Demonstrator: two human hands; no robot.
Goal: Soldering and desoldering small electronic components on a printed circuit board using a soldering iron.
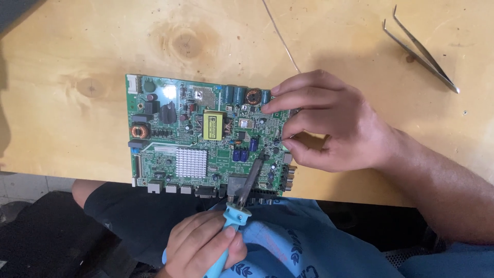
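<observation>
A green circuit board (pixel 170 154) with capacitors, coils, a yellow transformer and a silver heat sink lies at the near edge of a wooden table (pixel 77 46). My left hand (pixel 203 249), below the table edge, grips the light-blue handle of a soldering iron (pixel 246 188). Its dark tip rests on the board's lower right part. My right hand (pixel 329 123) lies over the board's right edge, fingers pinched. A thin solder wire (pixel 280 36) runs from the table's far side into that hand. The wire's end is hidden by the fingers.
Metal tweezers (pixel 419 49) lie on the table at the far right. My lap, in dark shorts and a blue shirt (pixel 288 242), is under the near table edge. A dark seat or bag (pixel 41 231) sits lower left.
</observation>
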